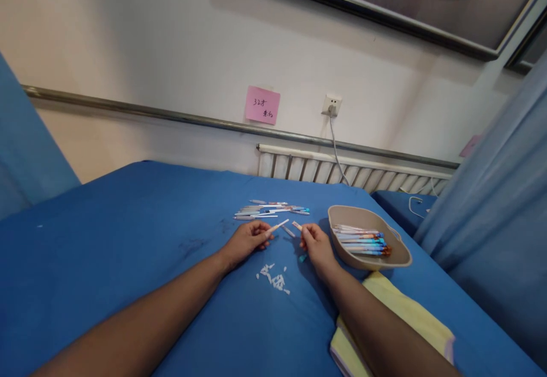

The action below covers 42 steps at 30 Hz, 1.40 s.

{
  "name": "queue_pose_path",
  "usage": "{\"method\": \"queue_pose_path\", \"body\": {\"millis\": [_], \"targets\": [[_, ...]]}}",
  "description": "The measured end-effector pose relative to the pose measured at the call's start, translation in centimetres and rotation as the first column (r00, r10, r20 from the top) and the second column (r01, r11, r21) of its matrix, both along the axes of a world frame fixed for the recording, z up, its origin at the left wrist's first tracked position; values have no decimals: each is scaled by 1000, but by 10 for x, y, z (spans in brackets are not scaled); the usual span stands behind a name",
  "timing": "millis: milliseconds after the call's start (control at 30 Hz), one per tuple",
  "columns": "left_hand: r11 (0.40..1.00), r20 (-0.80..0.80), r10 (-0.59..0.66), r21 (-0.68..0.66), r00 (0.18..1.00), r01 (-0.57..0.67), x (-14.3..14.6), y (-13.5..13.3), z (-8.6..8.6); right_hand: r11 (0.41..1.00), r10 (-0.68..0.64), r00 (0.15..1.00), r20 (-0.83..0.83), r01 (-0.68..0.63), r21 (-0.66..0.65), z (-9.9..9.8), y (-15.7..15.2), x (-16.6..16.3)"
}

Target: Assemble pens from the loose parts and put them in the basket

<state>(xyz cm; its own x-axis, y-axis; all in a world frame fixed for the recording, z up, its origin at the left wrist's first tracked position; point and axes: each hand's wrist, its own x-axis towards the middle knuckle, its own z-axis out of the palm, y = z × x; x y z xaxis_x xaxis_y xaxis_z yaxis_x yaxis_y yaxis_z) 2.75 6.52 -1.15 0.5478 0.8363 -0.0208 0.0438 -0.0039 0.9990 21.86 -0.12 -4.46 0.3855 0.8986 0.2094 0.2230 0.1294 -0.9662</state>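
Note:
My left hand (248, 241) is closed in a pinch on a thin white pen refill (280, 226) that points up and right. My right hand (315, 242) is closed on a short pen part (297, 225) whose tip sticks out toward the left hand. The two hands are a little apart over the blue cloth (128, 251). Another small white piece (289, 232) lies between them. A scatter of several small white caps (273, 279) lies just below the hands, and a small teal bit (302, 258) lies by my right wrist.
A pile of several loose pens and refills (271, 209) lies beyond the hands. A beige tray (397, 257) with several coloured pens stands at the right. A yellow cloth (410, 314) lies under my right forearm. Behind are a radiator (350, 172), a wall socket (332, 105) and a pink note (262, 105).

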Motion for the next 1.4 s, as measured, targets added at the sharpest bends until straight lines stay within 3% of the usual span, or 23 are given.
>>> {"method": "queue_pose_path", "body": {"millis": [133, 300, 533, 867, 1133, 1400], "targets": [[1000, -28, -24, 17, 999, 24, 1, -1, -1, 998, 55, 982, -182, -53, 18, 13, -1, 6], [999, -67, -36, 36, 997, 39, 1, -2, 0, 991, 137, 969, -207, -133, 30, 16, 0, 7], [999, -81, -32, 39, 996, 35, 2, -1, -2, 997, 70, 973, -221, -72, 2, 17, 1, 10], [992, -177, -72, 92, 982, 89, 1, -6, 5, 994, 109, 993, 44, -109, 13, 6, 3, 12], [987, -183, -109, 100, 977, 128, -2, -7, 6, 971, 232, 953, 195, -238, 5, 5, -3, 8], [991, -188, -87, 84, 978, 104, -1, -8, 9, 971, 234, 952, 199, -240, 8, 4, -3, 6]]}}
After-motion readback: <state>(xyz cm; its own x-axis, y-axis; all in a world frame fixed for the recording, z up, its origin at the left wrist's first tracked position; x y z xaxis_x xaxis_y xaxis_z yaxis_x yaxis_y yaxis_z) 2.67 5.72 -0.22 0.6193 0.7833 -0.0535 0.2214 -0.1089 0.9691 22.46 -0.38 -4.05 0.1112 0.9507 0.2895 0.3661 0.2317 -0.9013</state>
